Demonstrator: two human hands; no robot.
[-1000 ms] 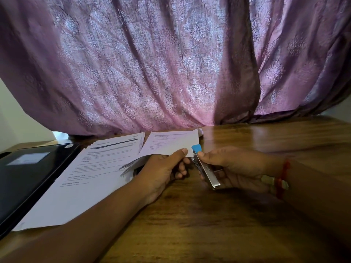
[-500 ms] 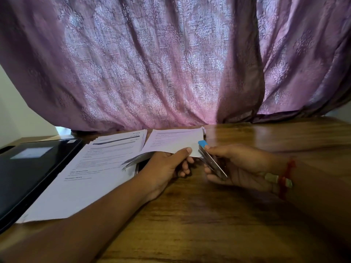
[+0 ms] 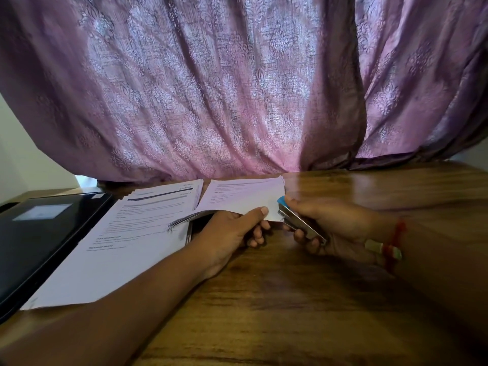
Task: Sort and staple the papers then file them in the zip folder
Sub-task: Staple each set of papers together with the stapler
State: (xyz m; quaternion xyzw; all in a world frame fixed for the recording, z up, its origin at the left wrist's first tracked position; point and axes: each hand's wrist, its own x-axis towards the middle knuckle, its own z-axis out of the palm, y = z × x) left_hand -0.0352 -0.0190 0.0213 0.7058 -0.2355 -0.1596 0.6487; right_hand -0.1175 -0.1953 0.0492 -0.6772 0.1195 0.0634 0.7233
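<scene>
At the table's [image 3: 343, 299] far middle, the left hand [image 3: 232, 233] pinches a sheaf [image 3: 243, 198] near its right corner, thumb on top and fingers curled beneath, lifting that corner off the wood. The right hand [image 3: 335, 228] grips the stapler [image 3: 298, 220], fingers wrapped round it, blue nose set at the sheaf's right edge just beside the left thumb. The stapler's long axis runs from near right to far left, its mouth pointing into the corner; the paper looks already between its arms, though I cannot tell how deep. The squeeze likely belongs to the right hand. More papers [image 3: 126, 233] lie flat at left, overlapping the dark folder [image 3: 39, 233].
</scene>
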